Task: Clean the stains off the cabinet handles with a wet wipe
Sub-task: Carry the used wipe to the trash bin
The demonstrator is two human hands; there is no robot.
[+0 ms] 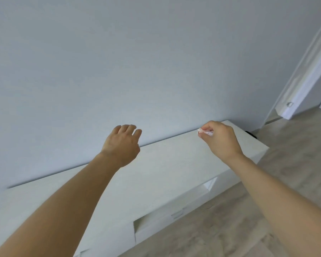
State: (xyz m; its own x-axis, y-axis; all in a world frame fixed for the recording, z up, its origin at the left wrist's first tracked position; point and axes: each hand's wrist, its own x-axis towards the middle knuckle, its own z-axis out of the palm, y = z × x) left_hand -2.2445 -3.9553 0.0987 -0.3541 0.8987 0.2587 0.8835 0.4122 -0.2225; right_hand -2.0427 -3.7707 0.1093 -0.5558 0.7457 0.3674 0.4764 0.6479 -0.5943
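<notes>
1. Right hand (220, 140) is up over the far end of the cabinet (167, 164), fingers curled, pinching a bunched white wipe (205, 132) at the fingertips.
2. Left hand (121, 143) hangs above the cabinet's back edge, near the wall (119, 62), fingers loosely bent and holding nothing.
3. Down on the cabinet front, a slim handle (177, 214) shows on a drawer, well below both hands, too blurred to make out stains.
4. Wood floor (248, 210) to the right, door frame (304, 80) in the corner.
</notes>
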